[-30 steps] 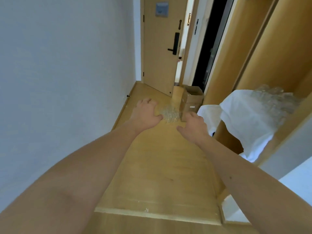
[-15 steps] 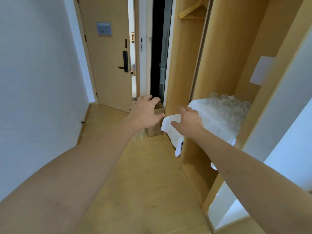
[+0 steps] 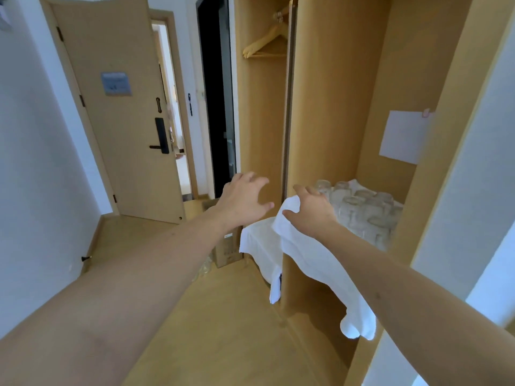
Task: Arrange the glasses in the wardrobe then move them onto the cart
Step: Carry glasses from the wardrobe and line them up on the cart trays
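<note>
Both arms are stretched out toward the tall light-wood wardrobe [image 3: 328, 107]. The left hand [image 3: 245, 200] hangs in the air in front of the wardrobe's dividing panel, fingers spread and lightly bent, holding nothing. The right hand [image 3: 309, 211] is just inside the right compartment, fingers splayed and relaxed, empty, hovering over the rumpled white cloth [image 3: 306, 252]; whether it touches the cloth, I cannot tell. And there are the clear drinking glasses [image 3: 365, 210], a tight cluster sitting on that cloth in the right compartment, just beyond the right hand. The cloth spills over the shelf front and hangs down. A wooden hanger [image 3: 264, 43] hangs in the left compartment, a white paper sheet [image 3: 401, 137] is stuck to the inner wall, a brown cardboard box [image 3: 228, 252] sits on the floor, and the pale wooden door [image 3: 122, 121] stands ajar beyond.
</note>
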